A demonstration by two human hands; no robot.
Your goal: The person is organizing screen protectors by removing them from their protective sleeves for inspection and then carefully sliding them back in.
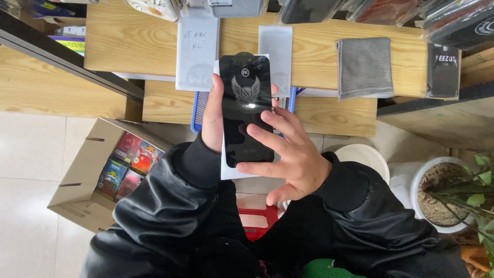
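My left hand [212,116] grips the left edge of a black glossy screen protector sheet [246,98] with a pale winged emblem, held upright over a white backing card [229,172]. My right hand [290,157] has its fingers spread against the sheet's lower right part, fingertips touching its surface. Both arms wear black jacket sleeves. The sheet hovers above the edge of a wooden counter [128,41].
On the counter lie white packaging sleeves [197,49], a grey folded cloth [364,67], a black packet [442,69] and a blue tray [198,110] under my hands. A cardboard box [90,175] of colourful packs sits on the tiled floor left; a potted plant [447,195] stands right.
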